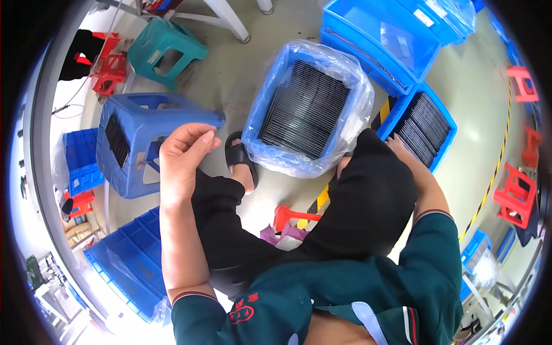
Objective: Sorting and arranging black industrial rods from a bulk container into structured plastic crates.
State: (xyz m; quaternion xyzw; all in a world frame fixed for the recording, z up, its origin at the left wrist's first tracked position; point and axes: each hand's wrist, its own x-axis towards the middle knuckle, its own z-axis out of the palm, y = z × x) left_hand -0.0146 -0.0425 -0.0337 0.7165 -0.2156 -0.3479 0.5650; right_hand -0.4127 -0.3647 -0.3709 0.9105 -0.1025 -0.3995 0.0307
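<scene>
Two blue bins of dark flat parts (305,112) (424,127) — two stools (138,138) (167,49).

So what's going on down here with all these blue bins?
A person sits over a plastic-lined blue bin packed with thin dark plates. The left hand is raised beside a blue stool, fingers curled; whether it pinches anything is too small to tell. The right hand reaches past the knee, mostly hidden, close to a second blue bin holding similar dark plates.
</scene>
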